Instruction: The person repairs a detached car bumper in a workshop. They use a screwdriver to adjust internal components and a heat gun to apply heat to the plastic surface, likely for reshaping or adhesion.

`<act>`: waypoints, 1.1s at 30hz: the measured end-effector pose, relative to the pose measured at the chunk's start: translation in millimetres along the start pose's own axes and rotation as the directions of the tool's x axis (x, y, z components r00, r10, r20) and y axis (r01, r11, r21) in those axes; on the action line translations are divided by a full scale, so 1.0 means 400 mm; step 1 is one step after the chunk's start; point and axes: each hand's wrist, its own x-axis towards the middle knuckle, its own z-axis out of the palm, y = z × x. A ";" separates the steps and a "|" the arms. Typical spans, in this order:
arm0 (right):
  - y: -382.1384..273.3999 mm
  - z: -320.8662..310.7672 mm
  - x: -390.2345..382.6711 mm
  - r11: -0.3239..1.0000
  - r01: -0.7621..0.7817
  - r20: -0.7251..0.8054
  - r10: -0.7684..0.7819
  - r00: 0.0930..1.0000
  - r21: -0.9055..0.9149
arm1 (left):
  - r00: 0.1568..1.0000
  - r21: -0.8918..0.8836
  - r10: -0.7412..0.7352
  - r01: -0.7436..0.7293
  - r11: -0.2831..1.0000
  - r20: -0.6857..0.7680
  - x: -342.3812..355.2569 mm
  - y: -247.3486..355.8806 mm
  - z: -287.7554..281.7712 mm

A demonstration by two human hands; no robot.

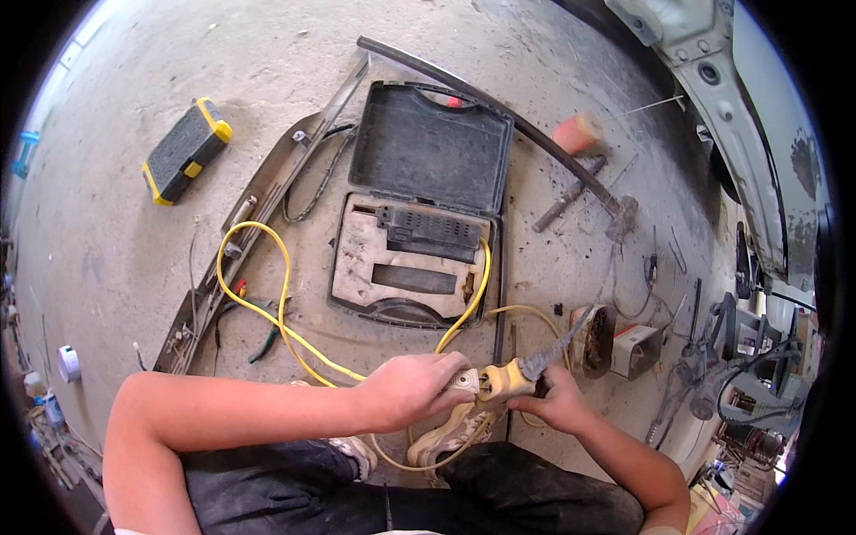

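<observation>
I hold a yellow-handled hot tool [513, 378] with a dark metal tip pointing up and right, over my knees. My left hand [412, 387] is closed around the rear of its handle, where the yellow cable [283, 314] comes in. My right hand [555, 403] grips the handle from below, near the tip. The cable loops across the concrete floor and over an open black plastic tool case [425, 201] lying in front of me. My feet in light sandals [450, 434] show under the hands.
A yellow-and-black box [187, 150] lies at the far left. A long metal strip [259, 214], a black hose [499, 116], a hammer [571, 192], green pliers [265, 343] and small boxes [624, 348] lie around. A white car body panel [749, 134] stands right.
</observation>
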 end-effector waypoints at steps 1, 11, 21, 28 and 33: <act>-0.002 -0.001 0.000 1.000 -0.002 0.005 0.002 1.000 -0.014 | 0.999 0.006 0.027 -0.027 1.000 -0.027 0.001 -0.001 0.009; -0.066 -0.012 0.017 0.961 0.035 0.098 -0.008 0.995 -0.274 | 0.993 0.030 -0.095 0.093 0.995 0.065 0.003 0.001 0.075; 0.105 -0.058 0.114 0.961 -0.147 0.218 0.199 0.955 -0.233 | 0.944 0.284 -0.241 0.173 0.943 0.225 -0.019 -0.159 0.031; 0.259 -0.069 0.128 0.911 -0.296 0.113 0.340 0.934 -0.287 | 0.897 0.381 -0.441 0.420 0.824 -0.037 -0.194 -0.334 -0.159; 0.191 -0.092 0.160 0.686 -0.134 0.041 0.232 0.972 -0.715 | 0.910 0.501 -0.378 0.409 0.763 -0.168 -0.180 -0.389 -0.193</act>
